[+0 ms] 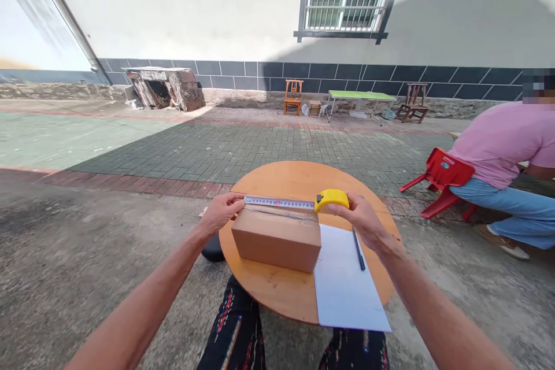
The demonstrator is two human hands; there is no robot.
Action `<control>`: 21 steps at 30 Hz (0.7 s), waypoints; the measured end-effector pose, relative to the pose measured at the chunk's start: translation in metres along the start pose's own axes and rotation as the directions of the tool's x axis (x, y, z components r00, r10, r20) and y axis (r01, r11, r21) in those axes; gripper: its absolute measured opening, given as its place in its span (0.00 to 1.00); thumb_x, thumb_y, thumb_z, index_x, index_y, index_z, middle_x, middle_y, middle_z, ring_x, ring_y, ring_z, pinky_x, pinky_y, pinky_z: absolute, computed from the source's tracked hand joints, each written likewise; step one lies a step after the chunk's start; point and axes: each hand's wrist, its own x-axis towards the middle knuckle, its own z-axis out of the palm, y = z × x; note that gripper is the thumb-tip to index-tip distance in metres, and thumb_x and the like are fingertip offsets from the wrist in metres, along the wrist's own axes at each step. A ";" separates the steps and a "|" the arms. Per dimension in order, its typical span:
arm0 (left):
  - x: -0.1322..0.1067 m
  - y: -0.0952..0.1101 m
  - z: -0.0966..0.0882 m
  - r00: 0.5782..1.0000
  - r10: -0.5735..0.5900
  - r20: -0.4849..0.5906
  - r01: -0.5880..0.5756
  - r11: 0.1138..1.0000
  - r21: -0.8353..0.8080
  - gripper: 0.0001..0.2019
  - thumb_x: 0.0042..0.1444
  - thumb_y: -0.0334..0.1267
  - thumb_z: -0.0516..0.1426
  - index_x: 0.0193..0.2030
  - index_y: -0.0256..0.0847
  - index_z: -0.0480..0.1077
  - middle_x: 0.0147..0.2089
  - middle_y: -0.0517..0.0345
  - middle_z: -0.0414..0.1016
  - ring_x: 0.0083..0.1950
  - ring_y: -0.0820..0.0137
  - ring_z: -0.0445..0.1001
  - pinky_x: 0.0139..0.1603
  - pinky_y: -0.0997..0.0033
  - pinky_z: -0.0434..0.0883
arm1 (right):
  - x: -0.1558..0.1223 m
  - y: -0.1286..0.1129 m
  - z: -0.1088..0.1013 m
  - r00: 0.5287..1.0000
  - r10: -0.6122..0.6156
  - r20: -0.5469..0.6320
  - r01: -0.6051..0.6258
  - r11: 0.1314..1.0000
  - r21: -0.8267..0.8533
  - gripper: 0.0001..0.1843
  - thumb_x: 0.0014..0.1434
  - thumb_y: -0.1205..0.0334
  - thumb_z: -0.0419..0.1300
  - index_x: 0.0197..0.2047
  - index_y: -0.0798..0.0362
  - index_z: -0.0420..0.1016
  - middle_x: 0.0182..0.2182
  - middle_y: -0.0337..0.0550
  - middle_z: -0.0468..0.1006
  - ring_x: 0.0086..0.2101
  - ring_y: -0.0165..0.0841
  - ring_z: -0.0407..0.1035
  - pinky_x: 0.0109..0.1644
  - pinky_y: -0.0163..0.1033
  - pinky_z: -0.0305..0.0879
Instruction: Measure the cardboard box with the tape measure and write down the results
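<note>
A brown cardboard box (pixel 277 238) lies on a small round wooden table (pixel 303 182). A tape measure blade (pixel 280 203) is stretched along the box's far top edge. My left hand (pixel 221 212) pinches the blade's free end at the box's left corner. My right hand (pixel 362 217) grips the yellow tape measure case (pixel 332 198) past the box's right corner. A white sheet of paper (pixel 349 286) lies to the right of the box, with a dark pen (pixel 358 248) on it beside my right wrist.
A person in a pink shirt (pixel 503 141) sits on a red plastic chair (pixel 442 179) at the right. By the far wall stand an orange chair (pixel 293 96), a green table (pixel 362 95) and a brown chair (pixel 413 103). Paved and concrete ground surrounds the table.
</note>
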 end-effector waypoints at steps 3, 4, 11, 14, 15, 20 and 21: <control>0.000 0.001 0.001 1.000 -0.010 -0.008 0.010 1.000 0.003 0.19 0.49 0.44 0.58 0.45 0.39 0.77 0.38 0.56 0.79 0.37 0.67 0.73 0.29 0.76 0.70 | -0.004 0.001 -0.004 1.000 0.017 -0.023 -0.018 1.000 -0.013 0.24 0.48 0.47 0.68 0.45 0.52 0.76 0.40 0.44 0.79 0.41 0.40 0.71 0.43 0.41 0.66; 0.000 0.002 0.001 1.000 -0.014 -0.013 0.014 1.000 0.004 0.19 0.49 0.45 0.58 0.45 0.38 0.77 0.38 0.56 0.79 0.37 0.68 0.73 0.28 0.76 0.70 | -0.005 0.002 -0.005 0.999 0.023 -0.034 -0.023 1.000 -0.007 0.23 0.48 0.47 0.68 0.44 0.51 0.77 0.40 0.44 0.79 0.40 0.39 0.71 0.41 0.40 0.65; 0.000 0.002 0.004 0.999 -0.025 -0.044 0.024 1.000 -0.003 0.21 0.47 0.45 0.59 0.47 0.37 0.75 0.40 0.54 0.79 0.36 0.68 0.74 0.28 0.76 0.69 | -0.005 0.019 -0.009 0.997 0.072 -0.011 -0.072 0.997 0.033 0.23 0.51 0.47 0.65 0.46 0.51 0.75 0.40 0.44 0.77 0.42 0.38 0.68 0.39 0.39 0.63; 0.000 0.001 0.004 0.998 -0.027 -0.048 0.027 1.000 -0.013 0.21 0.48 0.46 0.58 0.47 0.38 0.75 0.42 0.53 0.79 0.37 0.67 0.74 0.28 0.76 0.69 | -0.005 0.018 -0.010 0.998 0.063 0.015 -0.063 0.998 0.021 0.23 0.51 0.46 0.65 0.47 0.51 0.75 0.41 0.44 0.77 0.42 0.38 0.69 0.38 0.39 0.63; 0.000 0.001 0.004 0.998 -0.029 -0.050 0.028 0.999 -0.015 0.21 0.48 0.46 0.58 0.47 0.38 0.76 0.42 0.53 0.79 0.38 0.67 0.74 0.28 0.76 0.69 | -0.004 0.017 -0.010 0.998 0.059 0.023 -0.059 0.998 0.019 0.23 0.51 0.46 0.65 0.46 0.51 0.75 0.41 0.45 0.77 0.41 0.38 0.69 0.38 0.39 0.63; -0.001 0.001 0.006 0.999 -0.024 -0.030 0.023 0.999 -0.031 0.19 0.48 0.44 0.56 0.45 0.39 0.77 0.40 0.55 0.79 0.38 0.67 0.75 0.27 0.76 0.69 | -0.004 0.007 -0.009 0.998 0.049 0.025 -0.048 0.999 -0.017 0.23 0.49 0.46 0.67 0.44 0.52 0.76 0.40 0.44 0.79 0.39 0.38 0.70 0.39 0.39 0.63; -0.001 0.002 0.006 0.999 -0.024 -0.028 0.023 0.999 -0.034 0.19 0.48 0.43 0.55 0.45 0.39 0.77 0.39 0.56 0.79 0.38 0.67 0.75 0.27 0.76 0.69 | -0.004 0.006 -0.010 0.998 0.052 0.019 -0.051 0.998 -0.035 0.23 0.49 0.45 0.68 0.43 0.52 0.76 0.39 0.44 0.79 0.39 0.38 0.70 0.39 0.39 0.63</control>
